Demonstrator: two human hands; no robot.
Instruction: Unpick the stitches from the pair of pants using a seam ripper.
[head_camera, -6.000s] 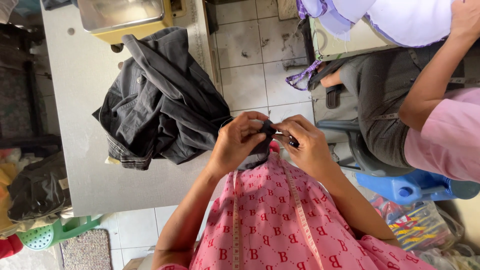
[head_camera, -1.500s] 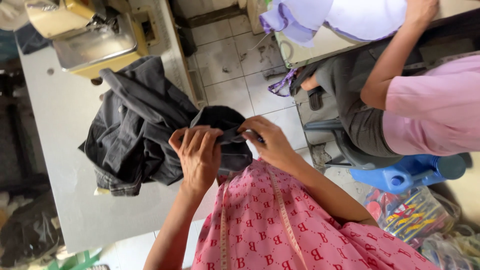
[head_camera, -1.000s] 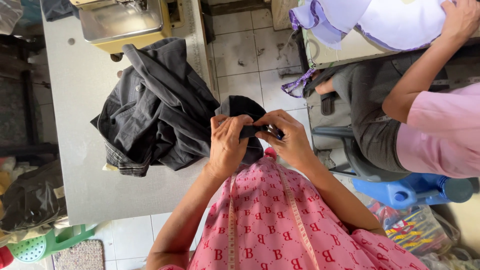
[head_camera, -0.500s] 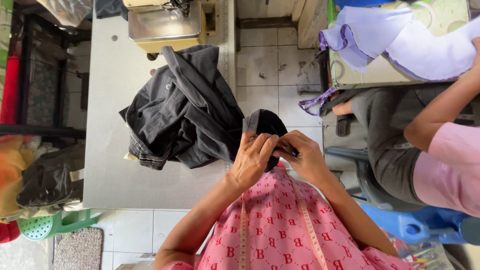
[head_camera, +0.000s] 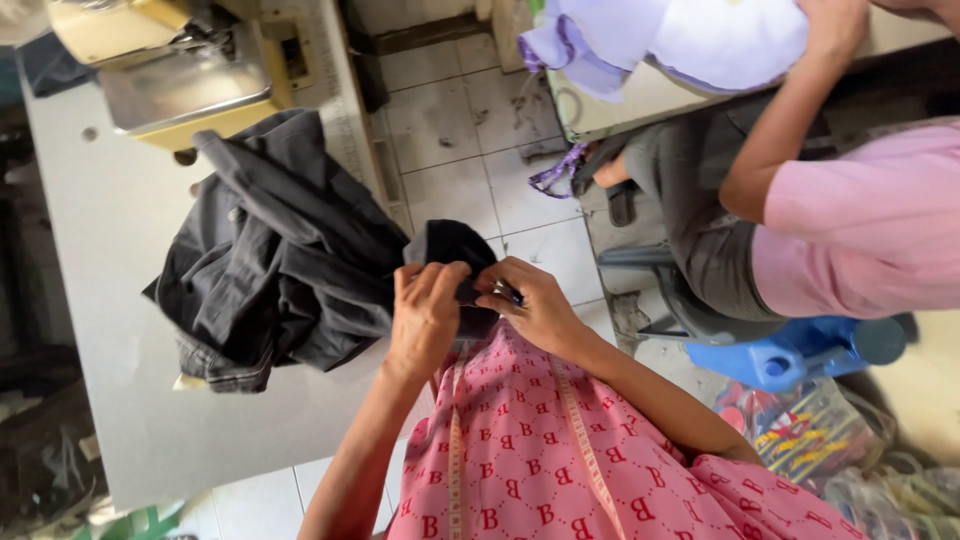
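I keep my left hand (head_camera: 425, 315) and right hand (head_camera: 535, 310) fingers pinching the dark garment (head_camera: 290, 260) edge taut, steady over the counter (head_camera: 110, 250).

Garment heap (head_camera: 280, 250) lies on table (head_camera: 110, 300), sewing machine (head_camera: 190, 75) behind.

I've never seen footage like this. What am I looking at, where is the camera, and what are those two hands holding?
There is no machine doing the work: these are a person's own bare hands, filmed by a camera worn on their head and looking down. The left hand and right hand meet over a piece of dark cloth, pinching it between them; the right also seems to hold a small tool, too small to tell. The cloth belongs to a dark garment heaped on a grey table, beside a sewing machine. A measuring tape hangs over the pink patterned clothing. To the right, another person sits at a second table.
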